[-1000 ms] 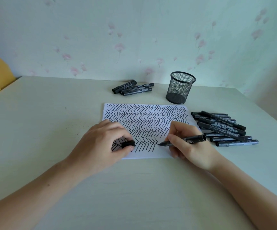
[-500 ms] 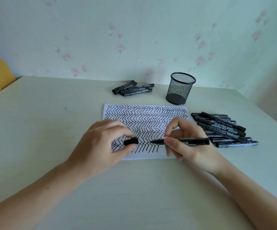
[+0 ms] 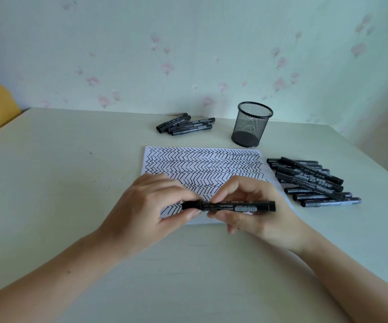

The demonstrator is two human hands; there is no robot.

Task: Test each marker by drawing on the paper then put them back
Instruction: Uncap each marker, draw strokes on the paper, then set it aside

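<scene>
Left hand (image 3: 141,210) is pinching the cap (image 3: 191,205) onto the marker (image 3: 237,205). Right hand (image 3: 256,213) is pinching the barrel level, steadying it for capping over the paper (image 3: 202,166).

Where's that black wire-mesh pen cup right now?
In the head view the mesh cup stands upright toward the back of the table, right of centre, just beyond the paper's far right corner and to the right of the small group of markers.

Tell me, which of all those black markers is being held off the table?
The marker held level above the paper, gripped by both hands, left and right. Every other marker lies in a pile on the table.
</scene>
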